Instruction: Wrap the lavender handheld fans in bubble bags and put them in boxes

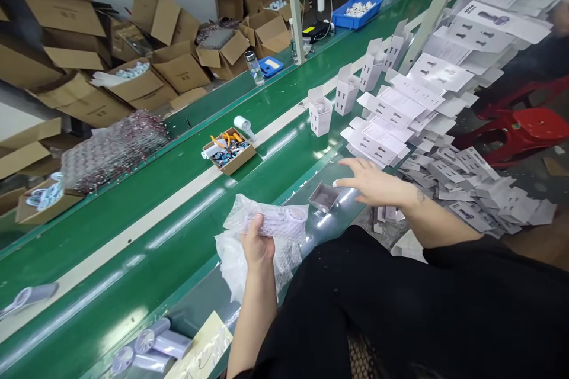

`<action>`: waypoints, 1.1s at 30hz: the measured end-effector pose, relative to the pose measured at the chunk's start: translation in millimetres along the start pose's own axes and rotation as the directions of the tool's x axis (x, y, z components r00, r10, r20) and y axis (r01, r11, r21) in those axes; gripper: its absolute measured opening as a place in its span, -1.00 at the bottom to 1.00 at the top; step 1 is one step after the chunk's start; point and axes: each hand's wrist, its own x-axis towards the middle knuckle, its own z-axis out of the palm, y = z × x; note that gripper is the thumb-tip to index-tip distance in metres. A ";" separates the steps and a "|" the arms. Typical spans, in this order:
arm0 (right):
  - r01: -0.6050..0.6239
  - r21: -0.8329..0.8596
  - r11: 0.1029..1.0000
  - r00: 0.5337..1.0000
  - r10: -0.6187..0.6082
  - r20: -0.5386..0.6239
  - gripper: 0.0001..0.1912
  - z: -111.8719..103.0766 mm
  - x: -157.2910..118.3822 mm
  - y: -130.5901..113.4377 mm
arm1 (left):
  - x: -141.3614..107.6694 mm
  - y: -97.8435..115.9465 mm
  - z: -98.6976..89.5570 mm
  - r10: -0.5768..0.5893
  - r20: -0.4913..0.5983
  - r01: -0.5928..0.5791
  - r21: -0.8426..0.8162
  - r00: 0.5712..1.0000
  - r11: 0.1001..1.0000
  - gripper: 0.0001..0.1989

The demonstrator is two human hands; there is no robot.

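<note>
Black shirt [391, 308] is nearest. Beyond it, a wrapped packet [284, 222] is pinched in the left hand [258, 243], thumb on top — its long axis goes left to right. Off its right end, the right hand [368, 182] is apart, fingers spread near a small tray [323, 197]. Wrapping blurs the content; left fingers are mostly hidden — and one white bit [335, 184] at the right fingers is unclear.
</note>
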 end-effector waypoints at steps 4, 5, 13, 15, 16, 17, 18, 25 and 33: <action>0.222 0.122 0.967 0.941 -0.245 0.235 -0.38 14.7 20.5 46.0 | -8.5 0.1 19.4 -0.116 0.051 0.119 -0.057 0.992 0.991 -0.66; 0.253 0.149 0.956 0.925 -0.284 0.254 -0.37 22.5 29.7 52.9 | -11.2 -0.9 27.1 -0.148 0.071 0.153 -0.060 0.986 0.986 -0.66; 0.362 0.211 0.908 0.928 -0.372 0.008 -0.47 64.1 73.1 71.4 | -5.6 -22.7 90.8 -0.046 0.006 0.046 -0.007 0.999 0.999 -0.64; 0.320 0.231 0.919 0.947 -0.300 -0.117 -0.49 81.4 73.6 71.2 | -1.9 -27.7 91.6 0.057 -0.106 -0.050 0.069 0.993 0.996 -0.61; 0.289 0.242 0.926 0.951 -0.249 -0.181 -0.50 90.9 72.8 68.9 | -2.0 -30.1 88.6 0.130 -0.130 -0.111 0.145 0.983 0.983 -0.61; 0.267 0.248 0.931 0.949 -0.209 -0.234 -0.51 100.1 71.4 64.9 | -3.6 -32.4 84.0 0.219 -0.102 -0.185 0.267 0.971 0.946 -0.62; 0.259 0.250 0.933 0.943 -0.188 -0.274 -0.53 108.5 69.5 59.2 | -6.3 -34.7 78.2 0.298 -0.024 -0.263 0.408 0.954 0.874 -0.63; 0.263 0.279 0.924 0.954 -0.205 -0.220 -0.56 129.6 48.4 16.0 | -22.3 -46.3 49.5 0.286 0.369 -0.427 0.886 0.884 0.179 -0.55; 0.184 0.434 0.882 0.982 -0.148 -0.115 -0.40 120.3 42.0 33.2 | -40.5 -58.8 51.6 0.055 0.733 -0.669 0.646 0.678 -0.369 -0.47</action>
